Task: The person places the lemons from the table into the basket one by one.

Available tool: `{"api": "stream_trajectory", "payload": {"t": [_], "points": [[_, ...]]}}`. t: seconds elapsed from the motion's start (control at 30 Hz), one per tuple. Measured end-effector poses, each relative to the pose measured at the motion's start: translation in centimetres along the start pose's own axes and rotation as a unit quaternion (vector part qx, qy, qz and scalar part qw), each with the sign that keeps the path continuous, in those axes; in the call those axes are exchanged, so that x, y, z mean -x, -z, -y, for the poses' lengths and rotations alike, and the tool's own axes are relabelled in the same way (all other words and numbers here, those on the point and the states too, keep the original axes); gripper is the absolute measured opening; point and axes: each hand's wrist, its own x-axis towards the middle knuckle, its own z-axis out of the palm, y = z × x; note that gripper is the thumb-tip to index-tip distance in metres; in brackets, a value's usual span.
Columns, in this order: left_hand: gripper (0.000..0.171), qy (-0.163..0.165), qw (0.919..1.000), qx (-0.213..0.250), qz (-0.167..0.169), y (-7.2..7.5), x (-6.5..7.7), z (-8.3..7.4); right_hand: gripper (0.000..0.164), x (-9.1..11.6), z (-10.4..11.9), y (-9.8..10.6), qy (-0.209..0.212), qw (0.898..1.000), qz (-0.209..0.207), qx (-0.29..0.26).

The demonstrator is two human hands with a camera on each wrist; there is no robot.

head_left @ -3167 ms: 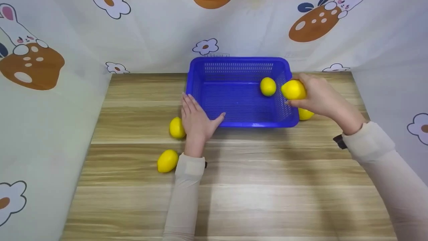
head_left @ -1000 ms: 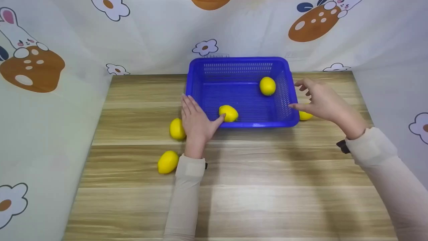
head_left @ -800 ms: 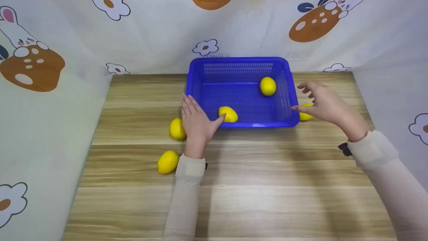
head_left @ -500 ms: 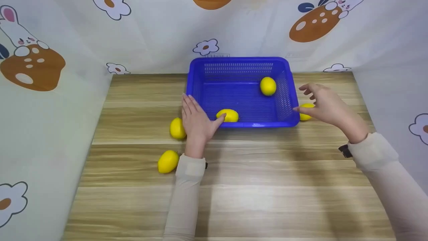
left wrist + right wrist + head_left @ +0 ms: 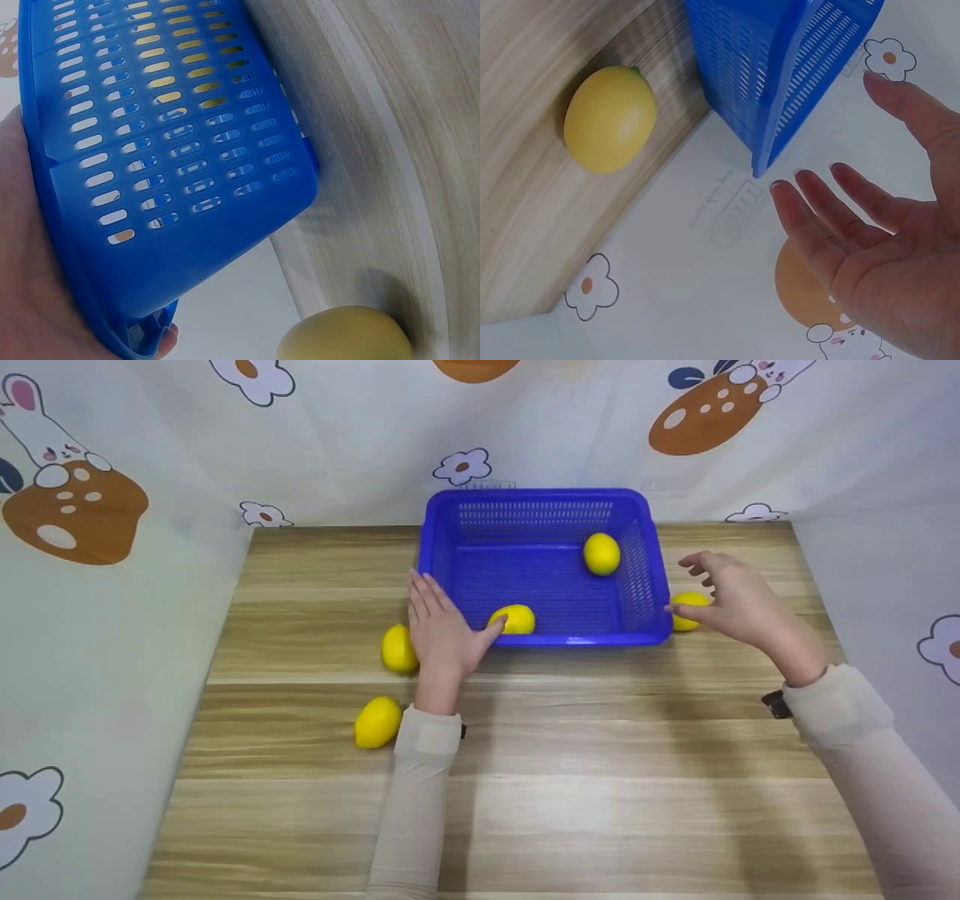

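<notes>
A blue slotted plastic basket (image 5: 577,640) stands at the back of the table. My left hand (image 5: 444,639) rests on its near left corner, fingers straight along the left rim and thumb over the front rim. Inside, one lemon (image 5: 602,554) lies by the right wall; another lemon (image 5: 520,617) sits against the front wall, partly behind the left thumb. My right hand (image 5: 742,604) hovers just right of the basket, fingers loosely bent and holding nothing. Below it a lemon (image 5: 688,611) lies on the table, seen whole as a lemon (image 5: 610,119) in the right wrist view.
Left of the basket, a lemon (image 5: 397,649) lies beside the left hand, and a further lemon (image 5: 377,722) lies nearer, by the left sleeve. A pale curtain (image 5: 360,442) printed with flowers and rabbits borders the wood-grain table (image 5: 562,780) at the back and sides.
The right hand has let go of a lemon, now at the basket's front wall, where it rolled slightly. Since then that hand has drifted right and toward the person. The left hand stays put.
</notes>
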Motion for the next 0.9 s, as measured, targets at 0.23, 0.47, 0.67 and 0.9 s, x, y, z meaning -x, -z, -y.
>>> {"api": "stream_trajectory", "payload": {"t": [0.23,0.47,0.67,0.9], "points": [[0.132,0.002,1.0,0.0,0.001,-0.1,0.0,0.0,0.07,0.2,-0.9,-0.4,0.007,1.0,-0.01,0.006],[0.132,0.003,1.0,0.007,0.003,0.0,0.0,-0.1,0.064,0.5,-1.7,-0.8,0.016,0.999,-0.029,-0.001],[0.133,0.005,0.9999,-0.012,0.008,0.0,-0.1,0.0,0.063,0.5,-2.5,-1.2,0.018,0.999,-0.036,0.001],[0.133,0.005,1.0,-0.007,0.003,-0.1,0.0,0.0,0.063,0.7,-3.0,-1.4,0.011,0.999,-0.035,-0.002]]}}
